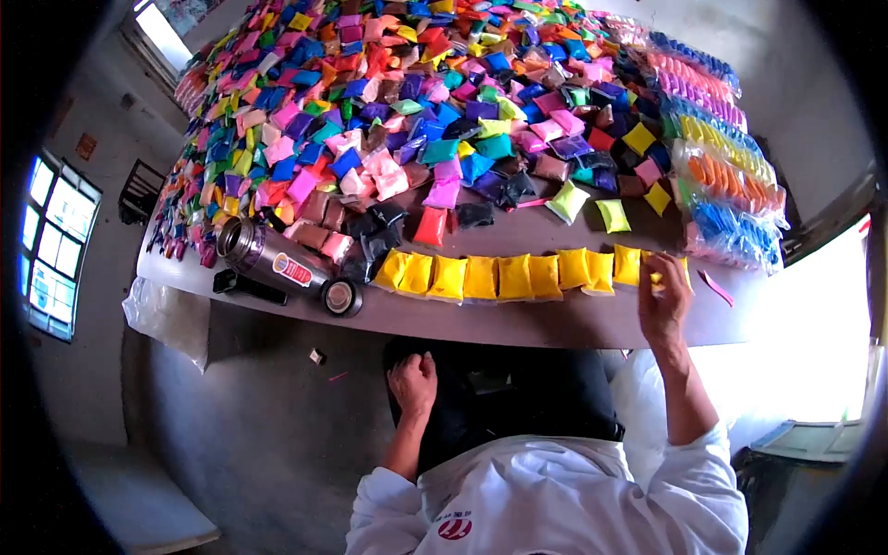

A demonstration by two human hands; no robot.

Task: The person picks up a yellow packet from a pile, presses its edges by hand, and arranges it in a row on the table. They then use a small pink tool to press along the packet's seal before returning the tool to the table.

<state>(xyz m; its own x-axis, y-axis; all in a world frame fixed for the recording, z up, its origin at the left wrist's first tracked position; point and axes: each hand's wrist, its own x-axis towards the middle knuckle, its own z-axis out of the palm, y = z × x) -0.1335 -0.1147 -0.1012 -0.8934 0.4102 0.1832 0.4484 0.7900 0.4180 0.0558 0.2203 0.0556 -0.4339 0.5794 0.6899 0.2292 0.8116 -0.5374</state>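
A row of small yellow packets lies along the near edge of the table, side by side in clear wrappers. At the right end of this row my right hand is closed on a yellow packet, its fingers hiding part of it. My left hand rests on my left thigh, below the table edge, fingers curled and nothing visible in them.
A large heap of multicoloured packets covers the back of the brown table. Bagged stacks of coloured pieces stand at the right. A steel flask lies at the left, its cup-like lid nearby. A pink plastic tool lies right.
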